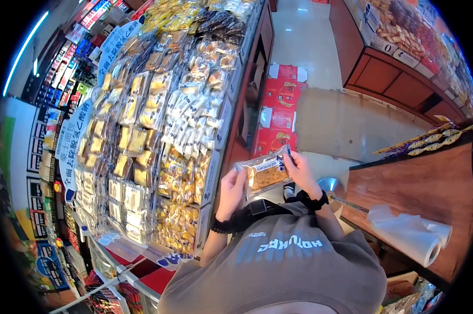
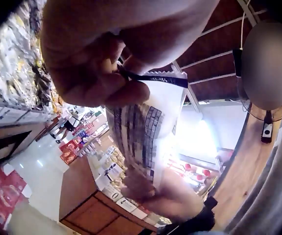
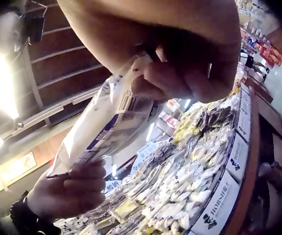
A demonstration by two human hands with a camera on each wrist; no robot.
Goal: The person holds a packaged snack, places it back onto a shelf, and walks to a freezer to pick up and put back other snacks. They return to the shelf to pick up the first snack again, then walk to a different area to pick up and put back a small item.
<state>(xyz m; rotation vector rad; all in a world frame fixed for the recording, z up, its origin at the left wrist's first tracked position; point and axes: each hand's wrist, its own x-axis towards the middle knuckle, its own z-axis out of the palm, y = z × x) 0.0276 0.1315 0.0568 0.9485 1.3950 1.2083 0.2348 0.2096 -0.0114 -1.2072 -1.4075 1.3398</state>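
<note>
In front of the person's chest, both hands hold a packaged bread slab (image 1: 268, 177), brown and speckled inside a clear wrapper with printing. At its left end the left hand (image 1: 232, 189) grips the wrapper, thumb on top. The right hand (image 1: 302, 175) pinches the upper right corner. From the left wrist, the printed underside of the package (image 2: 148, 129) shows between the near left hand (image 2: 99, 73) and the right hand (image 2: 155, 196) beyond. The right wrist view shows curled right-hand fingers (image 3: 168, 83) at one end and the left hand (image 3: 75, 188) at the other.
A sloped display of wrapped breads and cakes (image 1: 142, 141) stands close on the left. To the right, a wooden counter (image 1: 409, 183) bears a roll of clear plastic bags (image 1: 409, 235). Red cartons (image 1: 278, 107) lie along the aisle, with another display cabinet (image 1: 388, 73) beyond.
</note>
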